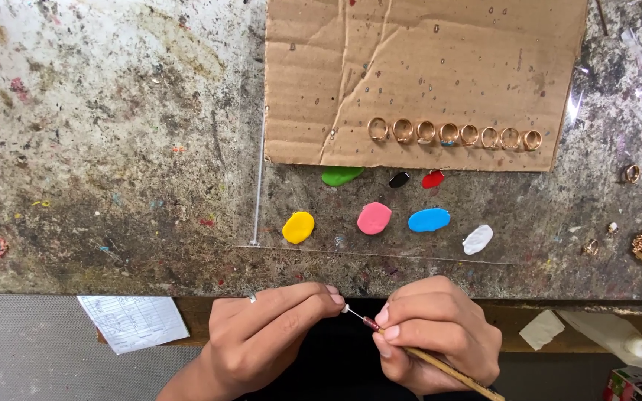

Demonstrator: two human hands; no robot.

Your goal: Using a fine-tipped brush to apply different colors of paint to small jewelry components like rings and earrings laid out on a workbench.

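The right hand (440,334) gripped a thin wooden stick (451,369) at the table's near edge. The left hand (261,338) pinched its white tip (345,307). Blobs of paint (374,218) sat near, and gold rings (447,134) lined the cardboard (425,59)

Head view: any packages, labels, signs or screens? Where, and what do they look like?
Paper sheet: lower left, below the bench edge; white, rectangular, faint printed grid.
Box: bottom right corner; colourful carton, red and green, partly cut off.
Squeeze bottle: lower right; white plastic, lying on its side, no label seen.
No signs or screens.
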